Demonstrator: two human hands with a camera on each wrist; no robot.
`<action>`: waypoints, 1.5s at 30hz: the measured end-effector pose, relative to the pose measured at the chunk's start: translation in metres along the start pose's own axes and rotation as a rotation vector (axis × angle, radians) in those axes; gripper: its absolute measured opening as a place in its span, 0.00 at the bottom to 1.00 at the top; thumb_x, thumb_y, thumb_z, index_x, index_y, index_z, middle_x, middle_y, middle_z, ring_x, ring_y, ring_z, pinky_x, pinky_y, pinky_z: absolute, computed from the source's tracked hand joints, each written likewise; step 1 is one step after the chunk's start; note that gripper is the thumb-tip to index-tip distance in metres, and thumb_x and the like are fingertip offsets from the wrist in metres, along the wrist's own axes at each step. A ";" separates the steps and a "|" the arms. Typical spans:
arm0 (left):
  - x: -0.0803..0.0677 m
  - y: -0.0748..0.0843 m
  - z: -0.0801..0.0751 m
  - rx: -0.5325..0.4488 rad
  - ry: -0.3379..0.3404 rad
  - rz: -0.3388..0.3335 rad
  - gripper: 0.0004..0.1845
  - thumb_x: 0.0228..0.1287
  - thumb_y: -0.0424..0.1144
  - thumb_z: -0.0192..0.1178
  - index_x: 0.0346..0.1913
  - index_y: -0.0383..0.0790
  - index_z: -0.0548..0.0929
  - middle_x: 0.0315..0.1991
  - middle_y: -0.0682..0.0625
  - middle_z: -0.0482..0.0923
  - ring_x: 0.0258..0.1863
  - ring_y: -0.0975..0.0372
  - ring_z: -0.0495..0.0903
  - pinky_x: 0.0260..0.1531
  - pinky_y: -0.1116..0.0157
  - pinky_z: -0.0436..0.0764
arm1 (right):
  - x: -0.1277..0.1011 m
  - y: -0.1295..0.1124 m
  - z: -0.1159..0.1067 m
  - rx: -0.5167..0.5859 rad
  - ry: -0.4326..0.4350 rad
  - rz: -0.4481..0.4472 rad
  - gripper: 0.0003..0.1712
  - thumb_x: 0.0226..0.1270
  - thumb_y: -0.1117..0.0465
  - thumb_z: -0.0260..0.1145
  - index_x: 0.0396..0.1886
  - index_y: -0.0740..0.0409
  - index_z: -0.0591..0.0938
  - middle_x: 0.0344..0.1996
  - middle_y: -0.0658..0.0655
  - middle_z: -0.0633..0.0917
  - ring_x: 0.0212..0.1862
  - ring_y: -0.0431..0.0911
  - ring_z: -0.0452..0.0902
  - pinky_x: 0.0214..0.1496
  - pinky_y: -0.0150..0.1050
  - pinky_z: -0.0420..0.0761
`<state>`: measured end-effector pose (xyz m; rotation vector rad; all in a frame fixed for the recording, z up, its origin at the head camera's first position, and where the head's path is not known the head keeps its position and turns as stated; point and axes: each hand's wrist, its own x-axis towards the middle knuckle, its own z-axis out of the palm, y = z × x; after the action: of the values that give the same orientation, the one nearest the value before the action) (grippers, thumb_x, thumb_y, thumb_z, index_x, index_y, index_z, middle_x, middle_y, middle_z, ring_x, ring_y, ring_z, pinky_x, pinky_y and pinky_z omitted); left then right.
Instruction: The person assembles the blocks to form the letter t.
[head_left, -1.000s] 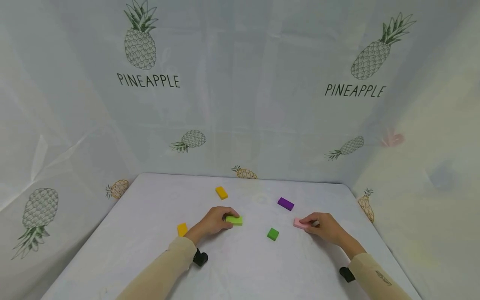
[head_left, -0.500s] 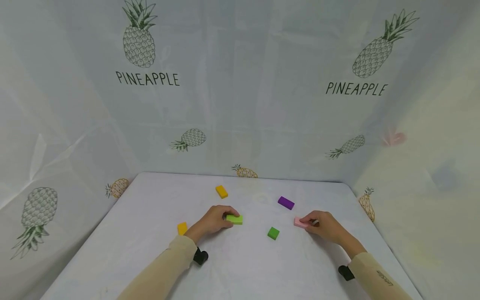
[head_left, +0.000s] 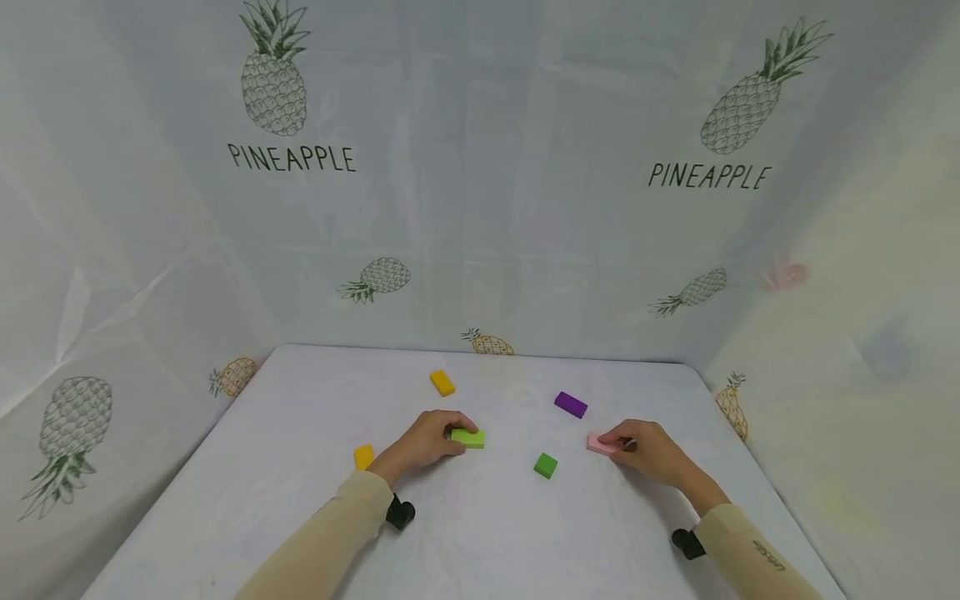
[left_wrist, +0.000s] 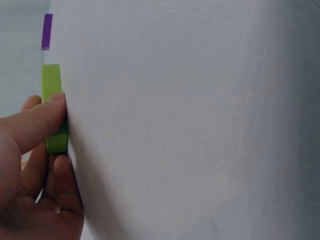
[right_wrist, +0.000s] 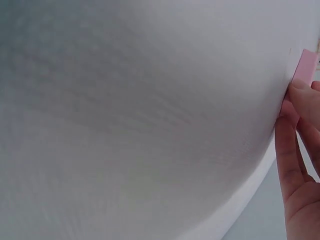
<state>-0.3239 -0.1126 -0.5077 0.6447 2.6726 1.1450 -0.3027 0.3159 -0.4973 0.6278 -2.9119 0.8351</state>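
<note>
My left hand (head_left: 427,442) pinches a light green block (head_left: 468,437) that lies flat on the white table (head_left: 480,533); the left wrist view shows thumb and fingers (left_wrist: 35,125) on both sides of the light green block (left_wrist: 52,105). My right hand (head_left: 645,450) grips a pink block (head_left: 600,444) on the table at the right. In the right wrist view the pink block (right_wrist: 305,67) shows only its edge above the fingertips (right_wrist: 295,95).
A small dark green cube (head_left: 545,465) sits between my hands. A purple block (head_left: 571,405) lies behind it, an orange block (head_left: 442,382) farther back, and another orange block (head_left: 363,457) left of my left wrist. Pineapple-printed sheets wall the table on three sides.
</note>
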 end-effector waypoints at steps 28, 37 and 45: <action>-0.002 0.002 -0.002 -0.021 0.005 0.006 0.16 0.60 0.36 0.69 0.50 0.55 0.84 0.50 0.61 0.80 0.50 0.61 0.74 0.56 0.58 0.74 | 0.014 -0.028 0.004 0.041 0.037 -0.091 0.18 0.60 0.68 0.71 0.49 0.47 0.87 0.43 0.45 0.85 0.45 0.43 0.79 0.45 0.37 0.84; 0.002 -0.004 0.001 0.011 0.006 -0.009 0.17 0.60 0.38 0.69 0.50 0.59 0.84 0.49 0.64 0.80 0.50 0.63 0.74 0.57 0.59 0.73 | 0.024 -0.043 0.006 0.044 0.031 -0.151 0.18 0.59 0.69 0.72 0.47 0.47 0.87 0.40 0.44 0.84 0.42 0.42 0.78 0.42 0.35 0.84; 0.002 -0.001 0.000 -0.009 0.004 -0.014 0.16 0.59 0.38 0.69 0.50 0.58 0.84 0.50 0.62 0.80 0.49 0.62 0.74 0.56 0.58 0.73 | 0.035 -0.059 0.013 0.058 0.016 -0.160 0.16 0.59 0.68 0.72 0.47 0.49 0.87 0.40 0.45 0.84 0.42 0.42 0.78 0.42 0.31 0.83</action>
<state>-0.3258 -0.1127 -0.5084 0.6223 2.6693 1.1555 -0.3109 0.2505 -0.4732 0.8406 -2.7864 0.9021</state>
